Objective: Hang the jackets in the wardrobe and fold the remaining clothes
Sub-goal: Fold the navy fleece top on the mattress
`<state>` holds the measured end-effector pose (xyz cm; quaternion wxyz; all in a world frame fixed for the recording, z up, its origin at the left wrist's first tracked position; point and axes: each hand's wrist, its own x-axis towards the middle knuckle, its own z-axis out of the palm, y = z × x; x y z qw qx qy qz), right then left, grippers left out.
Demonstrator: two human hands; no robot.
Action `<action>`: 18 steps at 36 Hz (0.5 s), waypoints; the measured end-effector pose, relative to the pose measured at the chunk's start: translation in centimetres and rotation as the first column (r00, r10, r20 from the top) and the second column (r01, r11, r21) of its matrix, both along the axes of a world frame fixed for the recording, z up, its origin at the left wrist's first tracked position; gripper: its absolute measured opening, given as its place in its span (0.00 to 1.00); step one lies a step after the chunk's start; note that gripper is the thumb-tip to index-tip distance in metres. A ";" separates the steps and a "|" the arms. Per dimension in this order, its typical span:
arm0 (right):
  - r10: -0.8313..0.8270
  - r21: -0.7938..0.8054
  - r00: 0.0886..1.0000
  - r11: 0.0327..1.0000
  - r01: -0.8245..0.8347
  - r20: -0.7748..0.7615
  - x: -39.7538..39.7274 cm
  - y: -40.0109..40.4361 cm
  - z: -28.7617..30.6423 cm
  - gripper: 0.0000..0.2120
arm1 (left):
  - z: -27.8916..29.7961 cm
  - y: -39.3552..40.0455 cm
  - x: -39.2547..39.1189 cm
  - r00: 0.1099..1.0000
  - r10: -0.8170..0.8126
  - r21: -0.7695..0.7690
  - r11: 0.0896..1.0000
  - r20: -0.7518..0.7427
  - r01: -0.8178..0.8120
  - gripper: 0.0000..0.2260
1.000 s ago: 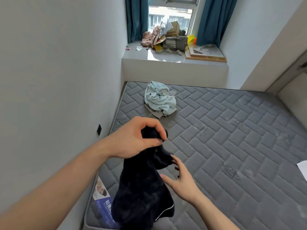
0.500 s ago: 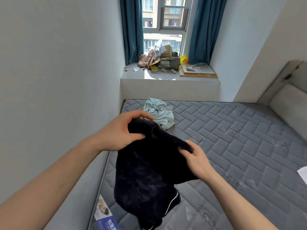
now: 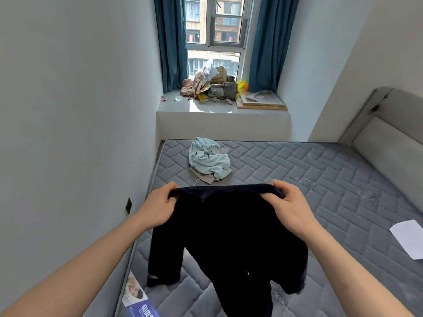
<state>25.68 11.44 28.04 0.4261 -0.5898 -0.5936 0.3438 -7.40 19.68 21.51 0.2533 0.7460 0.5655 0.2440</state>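
A dark navy fleecy garment (image 3: 229, 229) hangs spread out in front of me above the grey quilted mattress (image 3: 297, 175). My left hand (image 3: 158, 207) grips its top edge at the left corner and my right hand (image 3: 290, 207) grips the right corner, holding that edge taut and level. Its lower parts dangle down to the mattress. Further back near the wall lies a crumpled light blue garment (image 3: 209, 160) on top of a grey piece of clothing (image 3: 202, 178).
A white wall runs close along the left. A cluttered window sill (image 3: 219, 108) with bags and boxes stands behind the bed between teal curtains. A white sheet of paper (image 3: 409, 236) lies at the mattress's right. A padded headboard (image 3: 389, 143) is at the far right.
My right hand has taken hold of the dark garment and both hands have moved apart, stretching its top edge flat. The view has tilted up toward the window.
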 end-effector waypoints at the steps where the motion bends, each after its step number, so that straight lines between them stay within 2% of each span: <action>1: -0.027 -0.006 0.999 1.000 0.027 0.033 0.6 -0.2 -0.3 0.13 | -0.1 -0.1 -0.1 1.000 0.004 0.027 1.000 0.011 -0.004 0.07; 4: -0.089 -0.015 0.986 0.996 0.092 0.143 2.2 -0.9 -1.4 0.17 | -0.2 -0.3 -0.7 1.000 -0.019 0.078 0.997 -0.006 0.019 0.09; 8: -0.088 -0.075 0.947 0.990 0.116 0.309 3.5 -1.9 -3.5 0.19 | -1.0 -0.9 -1.3 0.978 -0.072 0.098 0.991 -0.196 0.092 0.13; 10: -0.092 -0.111 0.928 0.984 0.141 0.360 3.9 -2.4 -4.8 0.21 | -1.6 -1.1 -1.4 0.974 -0.063 0.069 0.994 -0.217 0.080 0.13; 14: -0.081 -0.183 0.903 0.968 0.172 0.421 4.0 -3.0 -7.3 0.22 | -2.2 -1.0 -0.8 0.997 0.007 0.044 0.999 -0.070 -0.004 0.13; 18: -0.003 -0.275 0.859 0.947 0.167 0.512 4.3 -3.1 -8.5 0.13 | -1.8 -0.6 0.6 0.996 0.081 0.073 0.994 0.031 -0.084 0.08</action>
